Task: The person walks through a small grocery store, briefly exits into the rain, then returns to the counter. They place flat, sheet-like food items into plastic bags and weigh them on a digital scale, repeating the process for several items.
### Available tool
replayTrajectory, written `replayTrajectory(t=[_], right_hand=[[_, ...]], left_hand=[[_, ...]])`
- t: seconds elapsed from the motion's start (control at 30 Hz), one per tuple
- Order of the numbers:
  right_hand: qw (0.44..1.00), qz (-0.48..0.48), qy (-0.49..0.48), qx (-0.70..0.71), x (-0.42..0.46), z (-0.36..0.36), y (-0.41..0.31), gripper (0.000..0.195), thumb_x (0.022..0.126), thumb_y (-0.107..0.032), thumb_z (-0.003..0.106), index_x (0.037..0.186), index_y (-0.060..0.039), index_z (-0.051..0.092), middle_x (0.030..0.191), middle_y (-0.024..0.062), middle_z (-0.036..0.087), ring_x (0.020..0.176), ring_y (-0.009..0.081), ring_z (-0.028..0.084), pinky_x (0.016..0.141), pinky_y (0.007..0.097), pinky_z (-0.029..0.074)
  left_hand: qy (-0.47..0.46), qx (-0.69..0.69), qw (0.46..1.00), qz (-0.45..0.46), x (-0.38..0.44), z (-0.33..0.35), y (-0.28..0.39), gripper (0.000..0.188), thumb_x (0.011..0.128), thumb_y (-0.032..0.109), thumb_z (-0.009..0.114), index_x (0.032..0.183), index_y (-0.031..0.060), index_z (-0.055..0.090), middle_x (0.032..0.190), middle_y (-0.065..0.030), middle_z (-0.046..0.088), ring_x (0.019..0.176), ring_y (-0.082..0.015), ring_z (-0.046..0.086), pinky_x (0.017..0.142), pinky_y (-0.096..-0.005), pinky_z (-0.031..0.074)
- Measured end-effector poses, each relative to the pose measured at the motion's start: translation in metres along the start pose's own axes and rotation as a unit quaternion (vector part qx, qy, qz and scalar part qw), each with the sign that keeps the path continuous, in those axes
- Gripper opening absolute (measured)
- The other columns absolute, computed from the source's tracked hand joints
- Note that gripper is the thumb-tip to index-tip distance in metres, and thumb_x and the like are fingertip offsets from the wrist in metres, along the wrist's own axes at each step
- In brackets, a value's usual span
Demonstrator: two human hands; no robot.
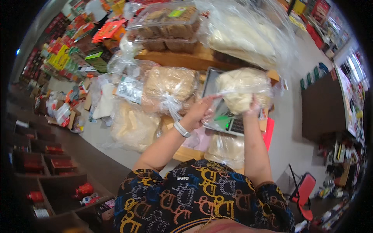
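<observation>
My right hand (254, 107) is inside a clear plastic bag (217, 107) and grips the near side of a pale, layered food bundle (240, 84). With its fingers closed on the bag's edge, my left hand (201, 112) is at the left of that bundle. Beneath lies a digital scale (237, 126) with a grey tray and a green lit display; the bundle hides much of it. To the left sits a knotted plastic bag of tan, flat food pieces (172, 83). Whether the bundle rests on the scale cannot be told.
Clear plastic boxes of brown food (166, 26) and a large bag of pale sheets (242, 38) stand at the back. More bagged sheets (134, 125) lie at the near left. A dark counter (323, 104) stands right, a red folding chair (304, 189) lower right, dark shelving (58, 180) lower left.
</observation>
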State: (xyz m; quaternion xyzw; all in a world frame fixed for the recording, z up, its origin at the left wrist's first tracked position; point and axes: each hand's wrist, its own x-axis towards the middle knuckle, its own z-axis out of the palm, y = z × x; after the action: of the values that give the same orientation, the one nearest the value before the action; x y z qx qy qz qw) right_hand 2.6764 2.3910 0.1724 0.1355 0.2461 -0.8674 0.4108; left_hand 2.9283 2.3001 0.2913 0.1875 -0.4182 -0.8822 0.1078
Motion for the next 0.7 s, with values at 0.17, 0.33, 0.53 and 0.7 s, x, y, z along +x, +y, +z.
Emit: replayTrajectory(t=[0.17, 0.33, 0.53, 0.7], right_hand=[[0.988, -0.094, 0.111, 0.052, 0.021, -0.034, 0.034, 0.043, 0.096, -0.017, 0.053, 0.138, -0.0087, 0.047, 0.132, 0.0132, 0.057, 0.12, 0.0358, 0.055, 0.108, 0.0572, 0.039], [0.978, -0.099, 0.153, 0.103, 0.005, -0.005, 0.054, 0.041, 0.1, -0.022, 0.047, 0.14, -0.0103, 0.045, 0.135, 0.0128, 0.055, 0.123, 0.0355, 0.053, 0.108, 0.0554, 0.039], [0.993, -0.057, 0.106, -0.019, -0.001, 0.005, 0.058, 0.043, 0.099, -0.018, 0.052, 0.139, -0.0068, 0.043, 0.14, 0.0149, 0.05, 0.125, 0.0344, 0.051, 0.107, 0.0543, 0.04], [0.985, 0.093, 0.128, -0.068, -0.028, 0.015, 0.008, 0.042, 0.097, -0.012, 0.053, 0.136, -0.0008, 0.041, 0.141, 0.0171, 0.048, 0.128, 0.0353, 0.048, 0.109, 0.0538, 0.038]], left_hand=[[0.06, -0.091, 0.994, 0.025, 0.008, -0.008, -0.012, 0.047, 0.101, 0.044, 0.048, 0.136, 0.0111, 0.05, 0.06, 0.0078, 0.032, 0.047, -0.0023, 0.029, 0.039, -0.0172, 0.025], [0.081, -0.11, 0.988, 0.071, 0.01, -0.013, 0.016, 0.042, 0.102, 0.039, 0.05, 0.134, 0.0114, 0.052, 0.06, 0.0082, 0.033, 0.047, -0.002, 0.03, 0.039, -0.0171, 0.024], [0.113, -0.046, 0.985, 0.119, 0.043, -0.032, 0.066, 0.033, 0.101, 0.03, 0.054, 0.128, 0.0111, 0.058, 0.061, 0.0085, 0.035, 0.046, -0.002, 0.03, 0.039, -0.0174, 0.024], [0.192, 0.041, 0.969, 0.153, 0.08, -0.077, 0.089, 0.026, 0.1, 0.026, 0.057, 0.119, 0.0109, 0.064, 0.064, 0.0082, 0.039, 0.048, -0.0021, 0.033, 0.042, -0.0178, 0.025]])
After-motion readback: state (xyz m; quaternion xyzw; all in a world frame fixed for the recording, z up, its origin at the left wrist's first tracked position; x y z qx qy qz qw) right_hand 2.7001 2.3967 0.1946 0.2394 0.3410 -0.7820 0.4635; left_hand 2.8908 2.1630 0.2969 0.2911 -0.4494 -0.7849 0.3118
